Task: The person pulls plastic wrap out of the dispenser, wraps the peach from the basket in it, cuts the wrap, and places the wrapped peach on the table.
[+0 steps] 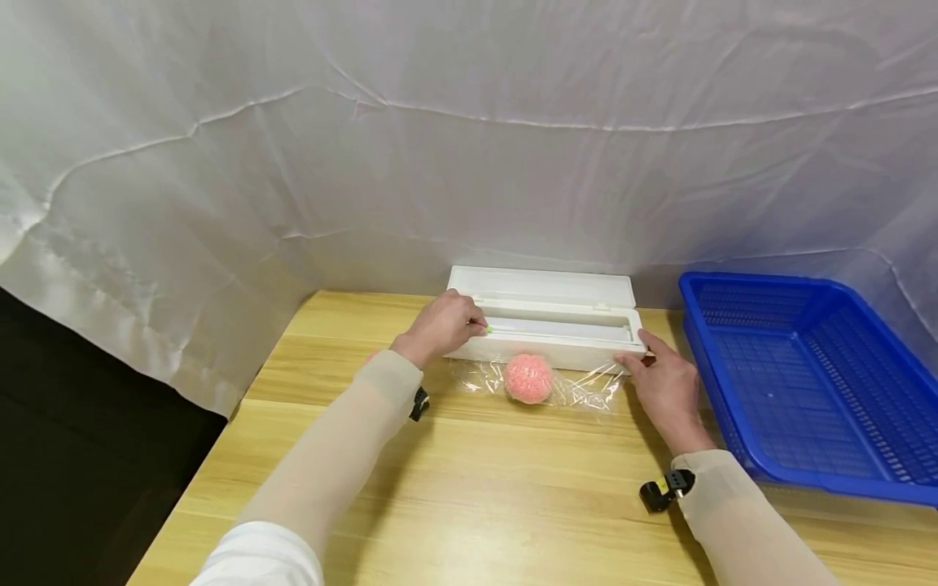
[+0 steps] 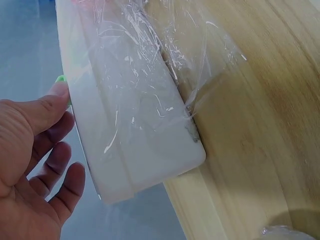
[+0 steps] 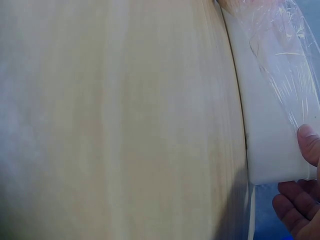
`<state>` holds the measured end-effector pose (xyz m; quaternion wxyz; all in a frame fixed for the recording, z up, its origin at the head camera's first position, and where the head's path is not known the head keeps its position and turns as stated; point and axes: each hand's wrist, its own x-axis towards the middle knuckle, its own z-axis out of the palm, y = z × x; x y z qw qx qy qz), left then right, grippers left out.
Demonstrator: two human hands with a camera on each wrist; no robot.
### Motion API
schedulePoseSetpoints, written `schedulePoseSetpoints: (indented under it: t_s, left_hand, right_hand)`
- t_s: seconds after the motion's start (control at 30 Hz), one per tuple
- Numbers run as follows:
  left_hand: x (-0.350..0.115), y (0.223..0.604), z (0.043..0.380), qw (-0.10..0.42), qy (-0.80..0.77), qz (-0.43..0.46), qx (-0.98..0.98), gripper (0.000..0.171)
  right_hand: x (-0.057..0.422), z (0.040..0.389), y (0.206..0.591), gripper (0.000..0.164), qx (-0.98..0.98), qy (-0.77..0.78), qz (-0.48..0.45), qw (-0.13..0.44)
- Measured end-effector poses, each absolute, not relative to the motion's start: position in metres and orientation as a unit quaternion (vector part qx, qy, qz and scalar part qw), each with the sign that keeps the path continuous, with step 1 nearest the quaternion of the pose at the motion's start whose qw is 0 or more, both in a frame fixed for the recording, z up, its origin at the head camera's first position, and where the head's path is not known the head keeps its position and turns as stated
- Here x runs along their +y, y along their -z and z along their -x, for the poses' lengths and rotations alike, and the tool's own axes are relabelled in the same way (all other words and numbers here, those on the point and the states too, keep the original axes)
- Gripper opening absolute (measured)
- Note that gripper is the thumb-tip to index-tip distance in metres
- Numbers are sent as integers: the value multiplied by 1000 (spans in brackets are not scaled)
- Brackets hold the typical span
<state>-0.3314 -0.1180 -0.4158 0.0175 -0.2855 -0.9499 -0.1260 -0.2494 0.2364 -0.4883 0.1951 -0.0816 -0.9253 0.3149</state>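
Observation:
A long white plastic-wrap dispenser (image 1: 513, 350) lies at the back of the table with its lid (image 1: 542, 286) raised. My left hand (image 1: 447, 324) is at its left part, pinching a small green cutter slider (image 2: 61, 78) on the front edge. My right hand (image 1: 665, 391) grips the dispenser's right end, thumb on the front over the film and fingers round the end. Clear plastic wrap (image 1: 586, 389) hangs over the front onto the table. A pink textured ball (image 1: 529, 378) rests at the film, close against the dispenser.
To the right stands a blue plastic basket (image 1: 828, 391), near my right forearm. Part of another pink thing (image 1: 371, 356) shows behind my left wrist, mostly hidden. A grey curtain (image 1: 469, 179) hangs behind the wooden table (image 1: 469, 496).

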Motion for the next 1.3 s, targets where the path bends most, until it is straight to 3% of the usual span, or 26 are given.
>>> schedulePoseSetpoints:
  t_s: [0.23,0.57,0.93,1.3]
  left_hand:
    - [-119,416,332,29,118,291,-949,15]
    - [-111,408,329,-32,147,251,-956,25]
    - [-112,413,329,27,121,304,-944,16]
    - [-131,415,329,24,150,293,-944,15]
  right_hand:
    - [237,249,489,63,-925,-314,80,200]
    - [239,248,489,64,-925,-315,80,199]
    - [234,248,488,65,-923,-324,83,190]
    - [231,249,489,64,-923,-325,84,188]
